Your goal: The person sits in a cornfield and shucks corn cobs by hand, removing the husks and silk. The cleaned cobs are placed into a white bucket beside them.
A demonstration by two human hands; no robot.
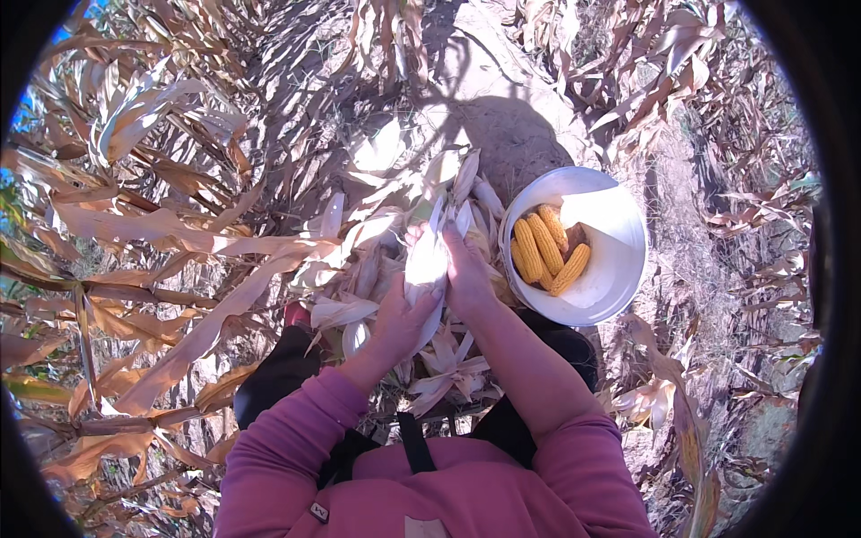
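Between my two hands is an ear of corn (425, 262) in its pale, dry husk, its tip pointing away from me. My left hand (401, 309) is wrapped round its lower part. Higher up, my right hand (466, 269) grips it along the right side, near the tip. Bright sunlight washes out the husk, and no kernels show on this ear. Beneath and around my hands lies a heap of loose husks (354, 309). Just right of my right hand stands a white bucket (619, 287) with several bare yellow corn cobs (535, 247) at its bottom left.
Dry corn stalks (134, 291) with long curled leaves reach in from the left, close to my left arm. More dry leaves (682, 54) lie at the far right. Bare soil (502, 134) with shadows stretches beyond the heap. My dark-trousered legs flank the husks.
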